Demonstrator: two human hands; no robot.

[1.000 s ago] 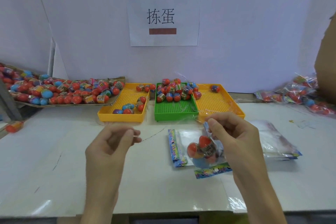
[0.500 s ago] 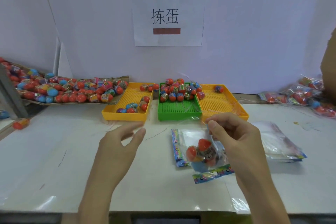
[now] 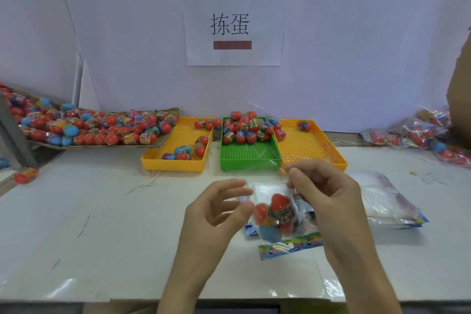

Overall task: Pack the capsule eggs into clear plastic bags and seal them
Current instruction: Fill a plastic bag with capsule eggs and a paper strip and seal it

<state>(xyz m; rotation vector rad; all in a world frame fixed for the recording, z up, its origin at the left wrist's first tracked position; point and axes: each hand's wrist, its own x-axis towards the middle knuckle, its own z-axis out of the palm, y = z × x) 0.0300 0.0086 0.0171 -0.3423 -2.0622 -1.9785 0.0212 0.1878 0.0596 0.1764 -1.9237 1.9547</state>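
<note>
- Head view: the right hand (image 3: pixel 328 199) pinches the top of the filled bag (image 3: pixel 283 219), which hangs just above the worktop (image 3: pixel 114 224), in front of the green tray (image 3: pixel 251 154).
- The left hand (image 3: pixel 216 209) is beside the bag, fingers (image 3: pixel 229 183) apart and holding nothing.
- Several eggs (image 3: pixel 279 202) sit inside it.
- To seal well, I would have the left hand steady the bag's mouth, keep the eggs low, then press the flap flat along its whole width.
- A stack of empty bags (image 3: pixel 387 201) lies to the right.
</note>
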